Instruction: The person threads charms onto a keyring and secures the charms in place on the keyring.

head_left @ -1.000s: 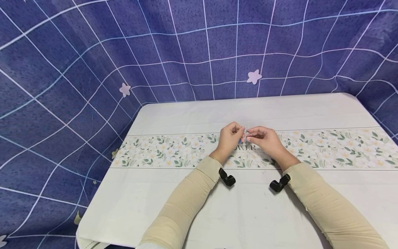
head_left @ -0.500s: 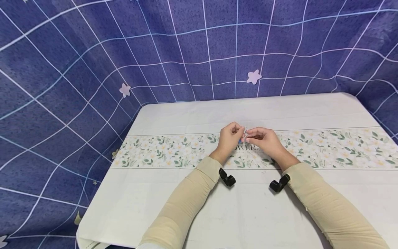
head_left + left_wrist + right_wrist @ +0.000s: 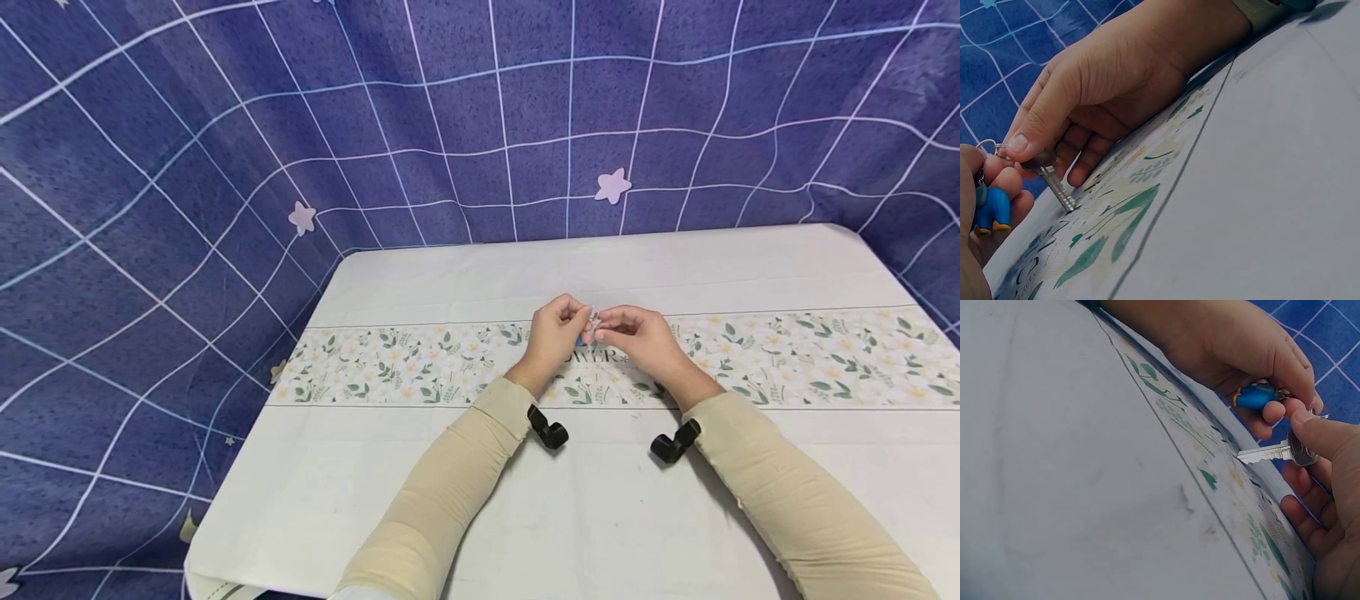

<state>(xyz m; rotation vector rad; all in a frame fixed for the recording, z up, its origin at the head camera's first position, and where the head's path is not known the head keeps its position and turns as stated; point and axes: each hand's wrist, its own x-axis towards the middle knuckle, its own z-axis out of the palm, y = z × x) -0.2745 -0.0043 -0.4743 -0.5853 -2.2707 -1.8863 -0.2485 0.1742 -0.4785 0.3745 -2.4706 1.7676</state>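
Observation:
My left hand (image 3: 553, 333) and right hand (image 3: 643, 337) meet over the middle of the table. In the left wrist view, a metal key ring (image 3: 987, 145) is pinched by the left thumb and fingers. A small blue figurine charm (image 3: 997, 209) with orange feet hangs from it against the left fingers. Beside it, the right thumb and forefinger pinch the dark head of a silver key (image 3: 1059, 187). The right wrist view shows the key (image 3: 1266, 454) with its toothed blade pointing away from the right hand, and the blue charm (image 3: 1255, 397) under the left hand. Fingers partly hide the ring.
A white tablecloth (image 3: 570, 492) with a floral band (image 3: 405, 367) covers the table. Blue curtains (image 3: 465, 108) with a grid pattern and stars hang behind it and at the left. Black wrist mounts (image 3: 553, 433) sit on both beige sleeves.
Both arms stay in place. Between the fingertips, the right fingers and the shiny key and ring shift slightly; the left hand keeps its grip.

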